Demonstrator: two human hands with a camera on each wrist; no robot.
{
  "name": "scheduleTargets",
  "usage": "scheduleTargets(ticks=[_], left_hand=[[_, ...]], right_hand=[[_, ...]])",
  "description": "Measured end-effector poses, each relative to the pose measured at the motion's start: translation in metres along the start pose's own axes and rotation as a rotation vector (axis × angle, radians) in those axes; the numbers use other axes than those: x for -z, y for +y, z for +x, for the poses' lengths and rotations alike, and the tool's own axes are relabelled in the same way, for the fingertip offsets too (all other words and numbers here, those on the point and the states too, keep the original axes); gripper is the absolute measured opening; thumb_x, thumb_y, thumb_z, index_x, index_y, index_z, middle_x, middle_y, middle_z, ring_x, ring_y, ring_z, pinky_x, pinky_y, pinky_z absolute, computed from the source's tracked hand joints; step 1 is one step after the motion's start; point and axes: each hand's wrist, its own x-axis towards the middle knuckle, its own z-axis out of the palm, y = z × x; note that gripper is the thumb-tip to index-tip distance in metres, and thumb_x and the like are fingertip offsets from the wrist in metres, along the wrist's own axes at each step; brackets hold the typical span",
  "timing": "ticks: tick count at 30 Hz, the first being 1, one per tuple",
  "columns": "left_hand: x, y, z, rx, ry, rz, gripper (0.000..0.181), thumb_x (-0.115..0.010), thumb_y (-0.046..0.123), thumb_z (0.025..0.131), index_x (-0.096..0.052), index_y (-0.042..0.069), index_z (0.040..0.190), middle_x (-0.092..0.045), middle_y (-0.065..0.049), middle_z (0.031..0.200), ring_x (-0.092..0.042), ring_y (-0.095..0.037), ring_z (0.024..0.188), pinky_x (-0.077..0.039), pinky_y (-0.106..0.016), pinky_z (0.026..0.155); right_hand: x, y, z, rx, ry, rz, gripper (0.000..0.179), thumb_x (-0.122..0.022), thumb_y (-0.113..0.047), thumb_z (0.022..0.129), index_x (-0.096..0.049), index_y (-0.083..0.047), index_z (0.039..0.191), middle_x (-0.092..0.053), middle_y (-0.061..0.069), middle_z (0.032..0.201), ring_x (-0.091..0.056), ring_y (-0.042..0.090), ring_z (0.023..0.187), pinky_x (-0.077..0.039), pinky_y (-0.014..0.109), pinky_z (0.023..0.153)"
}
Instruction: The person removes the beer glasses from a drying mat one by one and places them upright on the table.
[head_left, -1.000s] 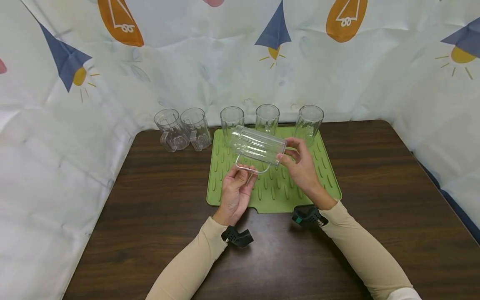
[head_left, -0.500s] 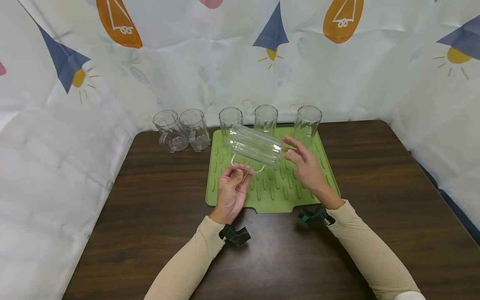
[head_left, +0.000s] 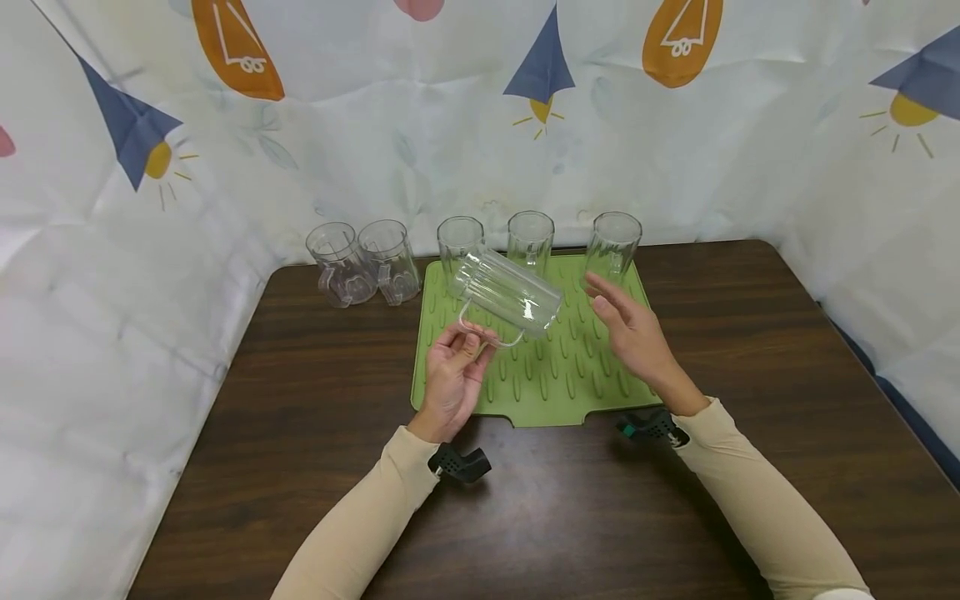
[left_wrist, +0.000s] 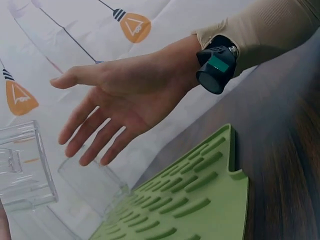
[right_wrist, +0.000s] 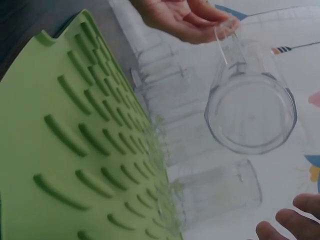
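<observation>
My left hand [head_left: 450,379] pinches the handle of a clear glass mug [head_left: 513,292], which lies tilted on its side in the air over a green drying mat [head_left: 543,408]. In the right wrist view, fingers [right_wrist: 200,32] grip that handle from above, and a round end of the mug [right_wrist: 252,115] faces the camera. Apart from the mug, to its right, is my right hand [head_left: 637,337] with fingers extended and nothing held. The left wrist view also shows this right hand [left_wrist: 130,92], palm visible, with the mug's edge [left_wrist: 42,165] at far left.
Along the mat's back edge stand three clear mugs: a left one [head_left: 459,233], a middle one [head_left: 531,237] and a right one [head_left: 613,246]. Two more, an outer mug [head_left: 341,262] and an inner mug [head_left: 392,262], stand left of the mat on the dark wooden table [head_left: 315,375].
My right hand has let go of the mug's right end and moved off to the right, its fingers straightening. My left hand has shifted slightly left with the mug, whose right end dips a little more.
</observation>
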Motion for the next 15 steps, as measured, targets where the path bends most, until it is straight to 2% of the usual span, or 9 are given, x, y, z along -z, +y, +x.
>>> scheduleTargets(ticks=[7,15], left_hand=[[0.003,0.011,0.002,-0.015,-0.024,0.089,0.008,-0.063,0.005,0.1,-0.066,0.012,0.1,-0.07,0.001,0.098,-0.073,-0.012,0.095,-0.062,-0.025,0.094],[0.007,0.022,0.004,-0.04,-0.053,0.166,0.008,-0.063,0.004,0.099,-0.066,0.011,0.099,-0.071,0.001,0.098,-0.073,-0.012,0.095,-0.062,-0.026,0.094]], right_hand=[[0.011,0.007,-0.004,-0.008,-0.015,-0.145,0.056,-0.044,-0.041,0.111,-0.035,-0.021,0.162,-0.042,0.012,0.166,-0.049,0.043,0.146,-0.041,0.066,0.117],[0.024,0.018,-0.007,-0.016,-0.033,-0.295,0.061,-0.046,-0.047,0.109,-0.029,-0.026,0.164,-0.033,0.012,0.169,-0.035,0.045,0.154,-0.031,0.071,0.121]])
